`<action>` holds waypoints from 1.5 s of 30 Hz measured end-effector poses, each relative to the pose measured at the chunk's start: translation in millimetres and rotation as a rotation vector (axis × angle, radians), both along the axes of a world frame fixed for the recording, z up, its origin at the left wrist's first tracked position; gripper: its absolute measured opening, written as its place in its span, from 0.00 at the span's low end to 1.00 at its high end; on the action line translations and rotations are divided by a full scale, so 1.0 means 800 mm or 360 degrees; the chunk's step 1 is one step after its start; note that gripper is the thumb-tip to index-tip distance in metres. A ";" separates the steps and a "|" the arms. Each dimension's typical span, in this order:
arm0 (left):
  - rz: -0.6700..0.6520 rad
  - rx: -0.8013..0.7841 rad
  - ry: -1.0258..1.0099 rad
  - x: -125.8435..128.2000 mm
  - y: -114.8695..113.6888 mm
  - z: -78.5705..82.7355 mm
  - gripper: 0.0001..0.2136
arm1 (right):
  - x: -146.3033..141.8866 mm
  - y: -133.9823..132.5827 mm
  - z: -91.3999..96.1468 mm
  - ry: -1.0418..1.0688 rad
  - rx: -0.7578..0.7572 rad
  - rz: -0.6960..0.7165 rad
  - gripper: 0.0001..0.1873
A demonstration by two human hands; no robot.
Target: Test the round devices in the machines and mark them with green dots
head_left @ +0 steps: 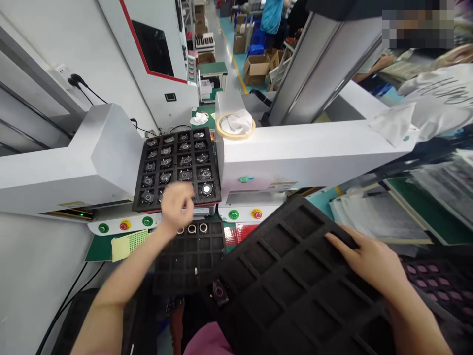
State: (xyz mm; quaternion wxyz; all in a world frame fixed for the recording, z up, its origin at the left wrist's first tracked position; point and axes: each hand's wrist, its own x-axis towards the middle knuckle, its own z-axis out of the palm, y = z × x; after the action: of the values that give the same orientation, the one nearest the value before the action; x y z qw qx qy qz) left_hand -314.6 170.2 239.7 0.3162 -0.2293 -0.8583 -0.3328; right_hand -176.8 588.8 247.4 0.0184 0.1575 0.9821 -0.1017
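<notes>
My right hand [373, 256] grips the edge of a large black foam tray [291, 271], thumb on its top face, and the tray is held tilted. One dark watch part [220, 292] lies in a pocket at the tray's left corner; the other visible pockets are bare. My left hand [178, 204], smeared by motion, is curled closed above the front edge of a second black tray [216, 170] filled with wrapped watch cases [185, 160]. Whatever it pinches, if anything, is hidden. Below it lies a third black tray [210, 246] with several gold rings [191, 228] in its back row.
White machine housings [281, 148] flank the filled tray, with green buttons [233, 215] and red buttons [257, 214] in front. An embroidery-hoop-like ring with white cloth [236, 123] sits on the right housing. Yellow paper [120, 249] lies left; a person in white [443, 98] is at right.
</notes>
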 end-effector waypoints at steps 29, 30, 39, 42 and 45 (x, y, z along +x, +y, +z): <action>0.0937 0.1458 -0.2121 0.329 -0.262 -0.314 0.17 | 0.011 -0.189 -0.343 0.0969 -0.1254 0.0159 0.20; 0.0935 0.1458 -0.2079 0.337 -0.270 -0.314 0.18 | 0.030 -0.189 -0.352 0.0994 -0.1304 0.0054 0.22; 0.0998 0.1796 -0.1994 0.398 -0.249 -0.286 0.14 | 0.215 -0.227 -0.373 0.0553 -0.1705 -0.0273 0.27; 0.0945 0.1965 -0.1866 0.418 -0.246 -0.287 0.16 | 0.226 -0.243 -0.370 0.0324 -0.1843 -0.0186 0.29; 0.0956 0.2133 -0.1765 0.437 -0.246 -0.289 0.17 | 0.209 -0.265 -0.371 -0.0050 -0.1979 -0.0079 0.33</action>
State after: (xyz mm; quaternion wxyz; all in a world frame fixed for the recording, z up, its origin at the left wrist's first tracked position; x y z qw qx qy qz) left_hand 34.7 -26.8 8.8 -0.0007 0.4269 -0.5381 -0.7267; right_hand -9.4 377.1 -49.2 0.1188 0.1415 0.7349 -0.6526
